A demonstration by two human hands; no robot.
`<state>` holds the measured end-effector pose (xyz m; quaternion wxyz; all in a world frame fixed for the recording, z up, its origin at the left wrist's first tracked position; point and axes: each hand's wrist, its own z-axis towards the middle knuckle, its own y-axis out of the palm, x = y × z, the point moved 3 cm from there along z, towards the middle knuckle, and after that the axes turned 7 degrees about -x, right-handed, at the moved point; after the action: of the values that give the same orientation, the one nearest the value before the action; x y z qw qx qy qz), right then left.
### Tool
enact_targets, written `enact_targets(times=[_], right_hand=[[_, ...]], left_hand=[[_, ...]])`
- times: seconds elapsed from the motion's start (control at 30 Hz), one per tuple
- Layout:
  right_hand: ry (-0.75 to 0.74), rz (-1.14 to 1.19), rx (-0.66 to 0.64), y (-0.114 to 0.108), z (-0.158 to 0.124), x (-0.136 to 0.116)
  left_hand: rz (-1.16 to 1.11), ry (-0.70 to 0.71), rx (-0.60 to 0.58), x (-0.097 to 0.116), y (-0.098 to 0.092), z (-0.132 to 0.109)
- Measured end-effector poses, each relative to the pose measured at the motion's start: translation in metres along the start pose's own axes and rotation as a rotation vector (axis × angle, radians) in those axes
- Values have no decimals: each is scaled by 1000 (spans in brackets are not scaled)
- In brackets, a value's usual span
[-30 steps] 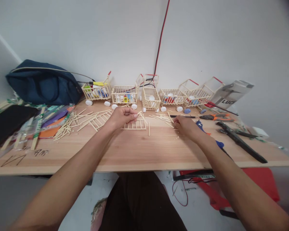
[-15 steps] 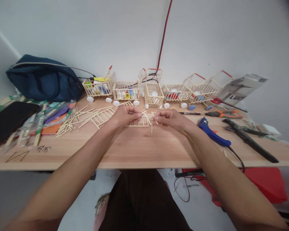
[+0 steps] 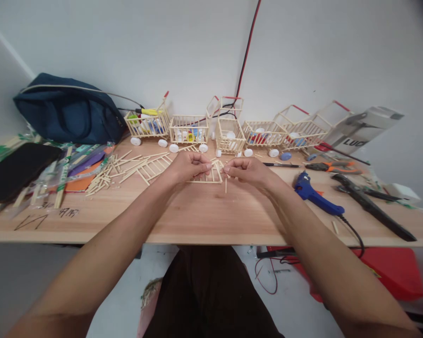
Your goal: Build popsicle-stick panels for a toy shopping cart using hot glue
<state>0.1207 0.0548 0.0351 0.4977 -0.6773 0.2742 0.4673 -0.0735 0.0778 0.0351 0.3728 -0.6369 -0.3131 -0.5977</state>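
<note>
Both hands meet over a small ladder-like stick frame [image 3: 206,181] lying on the table. My left hand [image 3: 189,168] is closed in a pinch at the frame's upper side, on a thin wooden stick [image 3: 216,162]; the fingers partly hide it. Just to the right, my right hand [image 3: 246,170] pinches another short wooden stick, mostly covered by the fingertips. Below those fingertips a loose stick [image 3: 226,186] points toward me. To the left lie a second stick frame [image 3: 151,170] and a heap of cut sticks [image 3: 102,180].
Several miniature stick shopping carts [image 3: 189,130] with white wheels line the back. At right are a blue glue gun [image 3: 315,195], orange-handled pliers [image 3: 333,166] and a black tool [image 3: 373,206]. A phone [image 3: 19,171], packaged sticks [image 3: 63,180] and a blue bag [image 3: 70,112] occupy the left.
My right hand has come slightly closer to my left hand, bringing its stick up to the frame's right end. The whole view has shifted a little.
</note>
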Motion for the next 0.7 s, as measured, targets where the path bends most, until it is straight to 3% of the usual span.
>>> enact_targets(times=[0.23, 0.4, 0.7], right_hand=[[36, 225, 117, 5, -6, 5], [104, 550, 46, 28, -9, 13], [34, 623, 101, 39, -2, 23]], left_hand=[[-78, 16, 15, -1, 0, -1], [-109, 10, 70, -5, -1, 2], [-85, 5, 67, -4, 1, 0]])
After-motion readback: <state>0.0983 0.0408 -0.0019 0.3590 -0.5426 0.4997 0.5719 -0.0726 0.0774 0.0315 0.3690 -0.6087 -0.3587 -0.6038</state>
